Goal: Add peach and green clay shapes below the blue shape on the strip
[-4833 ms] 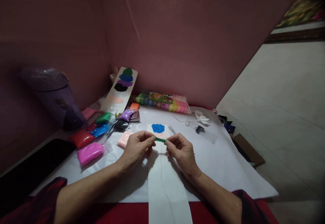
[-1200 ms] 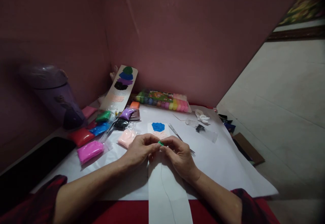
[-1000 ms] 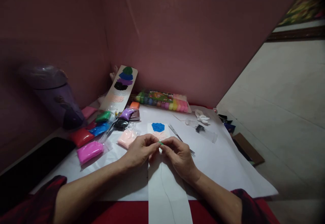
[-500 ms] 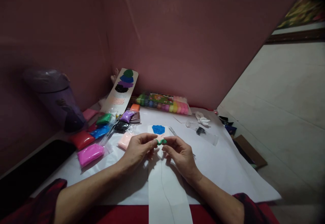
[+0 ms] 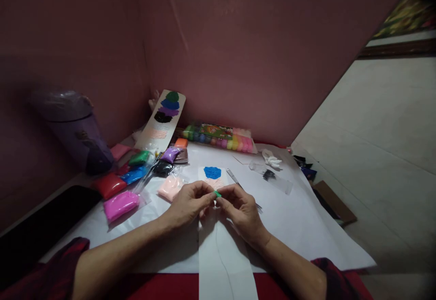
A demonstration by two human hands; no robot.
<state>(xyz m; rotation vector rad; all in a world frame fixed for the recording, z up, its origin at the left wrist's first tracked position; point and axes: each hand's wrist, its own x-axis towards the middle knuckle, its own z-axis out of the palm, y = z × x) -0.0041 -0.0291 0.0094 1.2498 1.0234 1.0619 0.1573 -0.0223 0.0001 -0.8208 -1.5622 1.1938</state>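
Note:
A small piece of green modelling clay [image 5: 217, 194] is pinched between the fingertips of my left hand [image 5: 189, 202] and my right hand [image 5: 241, 211]. The fingertips of both hands nearly meet and hide part of it. Below my hands lies a long white card strip [image 5: 218, 254] with a thin curved line drawn down it. At its far end are a patch of blue clay [image 5: 212, 173] and a pale peach patch [image 5: 214, 183], partly covered by my fingers. A metal fork [image 5: 235, 177] lies by my right hand, its middle hidden behind the fingers.
Bagged clay, including a pink packet [image 5: 121, 205] and a peach packet [image 5: 170, 188], lies at left. Behind are a finished card [image 5: 163, 118], a multicoloured clay pack [image 5: 218, 139] and a purple tumbler [image 5: 78, 141]. A clear plastic tube [image 5: 282, 185] lies right; a black object [image 5: 44, 223] is front left.
My fingertips have come closer together, and the green clay, stretched out between them before, now shows as a smaller, bunched piece. More of the fork is visible.

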